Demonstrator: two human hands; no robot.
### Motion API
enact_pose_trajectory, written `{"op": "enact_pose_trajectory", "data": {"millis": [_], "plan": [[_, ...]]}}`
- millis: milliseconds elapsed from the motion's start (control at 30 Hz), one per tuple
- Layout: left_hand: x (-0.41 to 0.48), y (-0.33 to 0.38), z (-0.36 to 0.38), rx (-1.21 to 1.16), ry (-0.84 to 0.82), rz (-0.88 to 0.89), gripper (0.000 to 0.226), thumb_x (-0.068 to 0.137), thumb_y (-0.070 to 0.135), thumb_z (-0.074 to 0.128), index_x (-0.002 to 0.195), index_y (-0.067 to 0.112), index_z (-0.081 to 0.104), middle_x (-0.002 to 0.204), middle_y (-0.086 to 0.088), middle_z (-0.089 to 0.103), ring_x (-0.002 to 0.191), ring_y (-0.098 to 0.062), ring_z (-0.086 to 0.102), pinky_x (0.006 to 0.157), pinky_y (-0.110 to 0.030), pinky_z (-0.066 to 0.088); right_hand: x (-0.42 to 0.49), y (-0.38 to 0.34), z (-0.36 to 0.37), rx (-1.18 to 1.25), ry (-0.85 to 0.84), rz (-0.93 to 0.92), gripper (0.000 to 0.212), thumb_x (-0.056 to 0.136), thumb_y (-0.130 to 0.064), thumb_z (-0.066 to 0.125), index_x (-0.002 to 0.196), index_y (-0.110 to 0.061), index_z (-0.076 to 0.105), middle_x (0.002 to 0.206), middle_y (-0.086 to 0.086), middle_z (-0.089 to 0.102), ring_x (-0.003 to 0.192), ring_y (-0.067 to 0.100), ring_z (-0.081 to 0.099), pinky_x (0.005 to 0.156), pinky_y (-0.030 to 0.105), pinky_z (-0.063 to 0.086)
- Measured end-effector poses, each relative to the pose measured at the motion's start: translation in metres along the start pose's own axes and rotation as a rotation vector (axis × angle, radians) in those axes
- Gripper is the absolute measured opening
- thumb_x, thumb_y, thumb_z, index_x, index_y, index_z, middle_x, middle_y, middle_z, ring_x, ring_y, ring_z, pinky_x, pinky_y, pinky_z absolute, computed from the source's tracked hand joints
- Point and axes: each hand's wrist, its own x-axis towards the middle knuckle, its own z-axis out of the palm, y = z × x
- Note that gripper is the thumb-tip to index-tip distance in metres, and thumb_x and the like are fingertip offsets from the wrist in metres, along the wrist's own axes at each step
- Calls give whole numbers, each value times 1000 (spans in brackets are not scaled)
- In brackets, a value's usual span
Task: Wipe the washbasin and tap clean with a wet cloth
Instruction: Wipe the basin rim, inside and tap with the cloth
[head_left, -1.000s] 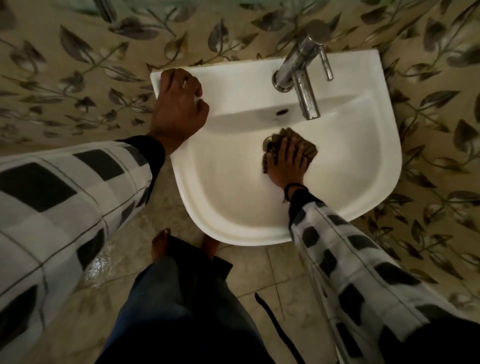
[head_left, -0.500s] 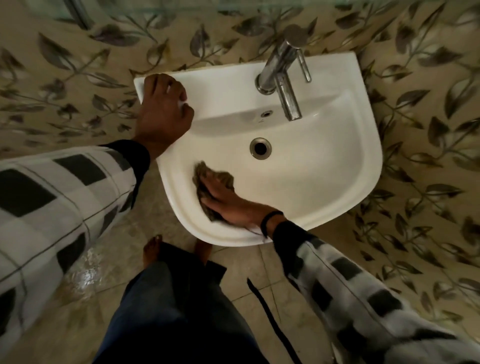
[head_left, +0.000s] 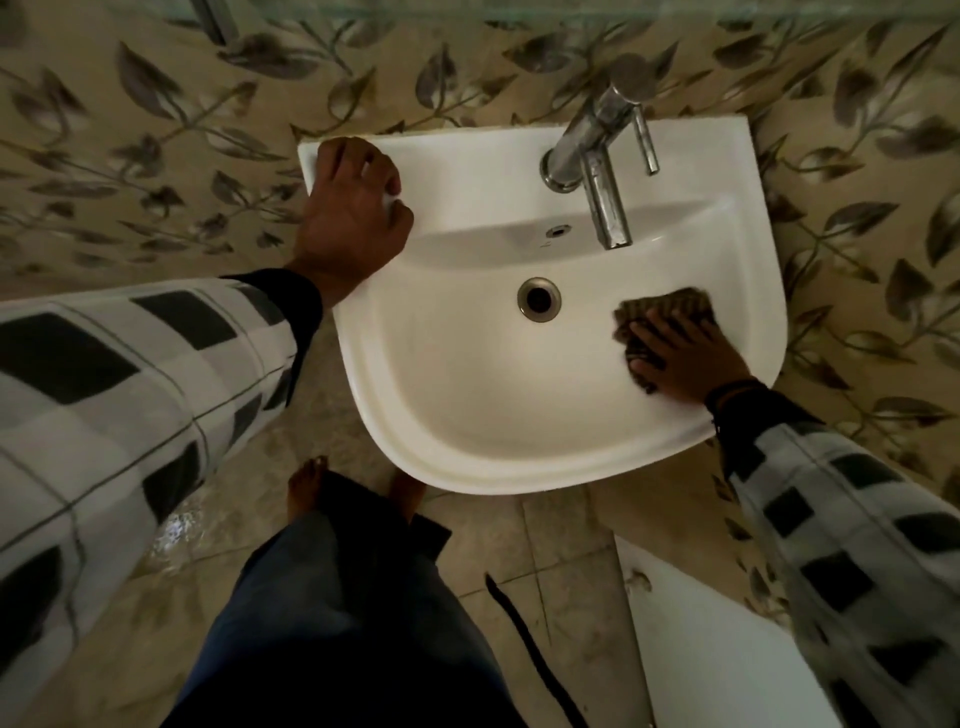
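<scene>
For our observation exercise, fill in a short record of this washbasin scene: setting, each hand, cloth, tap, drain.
setting: white washbasin on a leaf-patterned wall
left hand: grips the basin's back left corner
right hand: pressed flat on the cloth
cloth: brown, inside the bowl, right of the drain
tap: chrome, untouched
drain: uncovered

1 head-worn view, looking steeply down, close above the washbasin (head_left: 467, 426), wall ahead, floor below
</scene>
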Motion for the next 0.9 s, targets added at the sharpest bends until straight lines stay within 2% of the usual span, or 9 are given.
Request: {"op": "enact_pose_trajectory", "data": {"millis": [100,200,300,367,433,533,633,733,900], "plan": [[0,1,-1,-2,-10,-9,26,85,23,54,99,2,60,110,-20,57,113,-42,49,100,-41,39,-21,-14,0,64,47,60,79,87,-55,10,151,-17,36,158,16,29,145,39,27,117,55,17],[1,1,-2,-5,-21,-8,26,85,23,53,99,2,60,110,-20,57,113,-42,48,100,-42,38,-48,-48,9,-98,158,132,53,84,-46,43,112,-14,75,117,15,70,101,39,69,82,59,54],[0,1,-2,-4,-19,-3,25,85,22,54,99,2,59,109,-20,57,113,-42,48,100,-43,39,-63,-106,-2,-4,138,-92,48,91,-39,35,114,-19,73,128,11,65,111,37,65,94,52,49],[0,2,-2,-9,-23,-1,25,85,22,54,99,2,59,108,-20,57,113,-42,48,100,-43,38,-58,-158,-14,108,231,-249,33,86,-35,52,99,-19,78,115,9,72,101,33,71,83,43,57],[0,0,-1,-15,-24,1,24,85,22,54,99,2,58,107,-20,57,112,-42,48,100,-43,37,-48,-211,-31,276,275,-350,37,92,-35,56,123,-18,68,139,14,57,126,32,57,99,43,50],[0,-2,-1,-9,-26,8,24,86,22,53,99,2,58,105,-19,57,111,-41,50,101,-43,37,-38,-242,-33,709,-46,-371,56,105,-43,25,156,-25,13,165,-3,3,152,21,4,123,44,10],[0,0,0,-28,-7,7,22,85,20,55,97,3,58,104,-18,57,110,-41,50,99,-42,39,-39,-209,-5,640,29,-439,55,105,-45,26,156,-27,18,165,-5,8,152,21,9,122,43,14],[-1,0,0,-29,4,3,21,84,21,55,96,4,58,104,-18,57,109,-40,50,97,-40,39,-18,-149,17,505,37,-211,57,103,-44,30,156,-29,17,164,-1,13,151,25,15,122,46,17],[0,0,0,-10,-5,2,22,84,21,55,96,3,58,105,-19,57,109,-41,50,98,-40,38,33,-121,10,481,337,201,50,100,-21,37,150,-21,37,155,5,38,140,23,39,115,39,31]]}}
